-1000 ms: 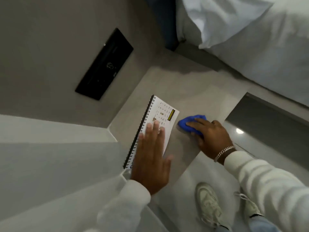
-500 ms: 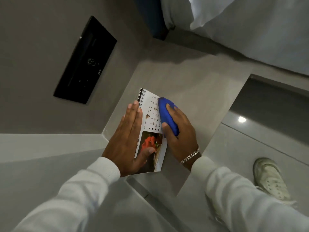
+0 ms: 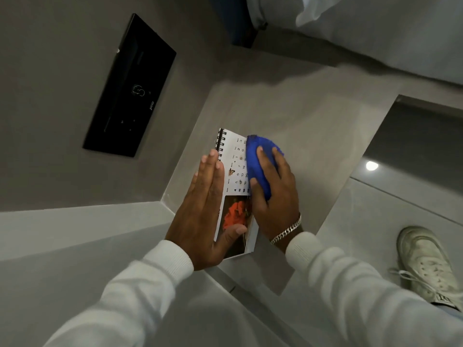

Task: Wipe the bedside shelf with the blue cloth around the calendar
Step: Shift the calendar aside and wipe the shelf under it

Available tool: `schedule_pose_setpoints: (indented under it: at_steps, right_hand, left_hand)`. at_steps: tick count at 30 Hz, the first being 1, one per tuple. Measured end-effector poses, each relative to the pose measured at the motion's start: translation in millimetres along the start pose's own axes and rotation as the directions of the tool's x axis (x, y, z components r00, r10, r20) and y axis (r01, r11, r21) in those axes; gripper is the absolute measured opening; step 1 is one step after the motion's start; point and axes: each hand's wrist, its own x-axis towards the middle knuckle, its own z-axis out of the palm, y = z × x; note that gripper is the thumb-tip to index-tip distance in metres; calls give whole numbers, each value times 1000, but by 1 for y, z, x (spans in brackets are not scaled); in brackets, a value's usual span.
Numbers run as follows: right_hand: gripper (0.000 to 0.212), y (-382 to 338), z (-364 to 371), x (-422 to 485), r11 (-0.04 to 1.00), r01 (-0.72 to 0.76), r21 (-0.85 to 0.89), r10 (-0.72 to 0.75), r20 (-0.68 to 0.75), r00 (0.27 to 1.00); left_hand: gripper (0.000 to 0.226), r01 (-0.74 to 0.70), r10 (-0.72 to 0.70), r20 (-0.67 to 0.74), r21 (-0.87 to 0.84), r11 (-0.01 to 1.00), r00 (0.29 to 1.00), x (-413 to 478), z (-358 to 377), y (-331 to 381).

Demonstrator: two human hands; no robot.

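A spiral-bound desk calendar (image 3: 235, 171) with a date grid and an orange picture stands on the grey bedside shelf (image 3: 308, 126). My left hand (image 3: 203, 211) lies flat against the calendar's left side, fingers straight and together, thumb across the picture. My right hand (image 3: 275, 196) presses a bunched blue cloth (image 3: 258, 161) against the calendar's right edge, fingers curled over the cloth. A silver bracelet sits on my right wrist. Both hands hide the calendar's base.
A black control panel (image 3: 130, 86) is set in the wall left of the shelf. White bedding (image 3: 375, 28) lies beyond the shelf's far edge. The glossy floor (image 3: 375, 221) drops off to the right, with my white shoe (image 3: 431, 266) on it.
Over the last second my right hand slid the blue cloth from the shelf up against the calendar's right edge. My left hand shifted to the calendar's left side. The camera moved closer.
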Motion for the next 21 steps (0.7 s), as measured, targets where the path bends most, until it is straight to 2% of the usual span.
schedule_pose_setpoints:
  at_steps: [8,12,16,18,21]
  right_hand:
    - [59,6,2,-83,992,124,20,-125,174,977]
    - [56,-3,3,-55,991,135,22,-137,125,983]
    - [53,-11,4,-18,997,71,-5,-71,57,996]
    - [54,-8,3,-26,998,68,-3,-68,76,995]
    - [55,-3,2,-64,990,140,9,-140,139,980]
  left_hand:
    - [89,-12,12,0,55,998,1000,0,-1,0]
    - [88,-17,16,4,81,997,1000,0,0,1]
    - [92,16,-19,24,103,995,1000,1,-2,2]
    - [92,22,-25,26,111,994,999,1,-2,4]
    - [89,17,-20,24,131,991,1000,1,-2,3]
